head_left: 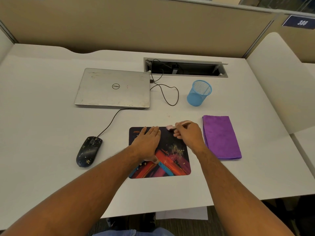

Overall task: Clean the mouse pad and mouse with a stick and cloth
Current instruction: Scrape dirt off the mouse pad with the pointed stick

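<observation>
Mouse pad (172,160): dark, rounded rectangle with red, orange and blue streaks, flat on desk, pale crumbs scattered mid-surface.
Mouse (88,151): black, wired, speckled with debris, at pad's 9 o'clock, apart.
Stick (177,125): thin, pinkish pale tip touching pad's 12 o'clock edge.
Cloth (221,137): purple, folded, flat, at 3 o'clock.

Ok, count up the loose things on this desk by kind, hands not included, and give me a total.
Laptop: 1
Mouse: 1
Mouse pad: 1
Cleaning stick: 1
Purple cloth: 1
Blue mesh cup: 1
Loose black cable: 1
Total: 7
</observation>
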